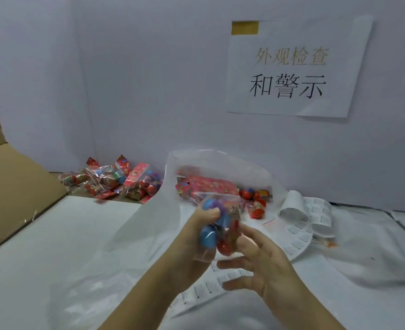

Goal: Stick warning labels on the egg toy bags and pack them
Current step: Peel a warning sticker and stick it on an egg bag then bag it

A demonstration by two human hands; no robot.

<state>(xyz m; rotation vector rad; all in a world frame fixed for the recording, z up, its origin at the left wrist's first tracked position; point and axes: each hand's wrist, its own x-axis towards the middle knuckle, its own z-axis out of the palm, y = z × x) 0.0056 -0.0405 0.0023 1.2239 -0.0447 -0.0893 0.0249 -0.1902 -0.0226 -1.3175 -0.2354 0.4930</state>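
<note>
Egg toy bag (223, 225): likely light, slippery film, loose hard eggs. Left hand (196, 236) grips its left side; right hand (263, 265) spread, empty, just beside. Hold around eggs.

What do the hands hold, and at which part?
The left hand grips an egg toy bag round its lower half; the right hand is open beside it.

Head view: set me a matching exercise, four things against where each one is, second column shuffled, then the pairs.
1 egg toy bag
2 cardboard box
3 paper sign
4 label sheets

a taped to the wall
b far left, beside the table
c held in the left hand
d spread on the table

Pairs: 1-c, 2-b, 3-a, 4-d
</note>
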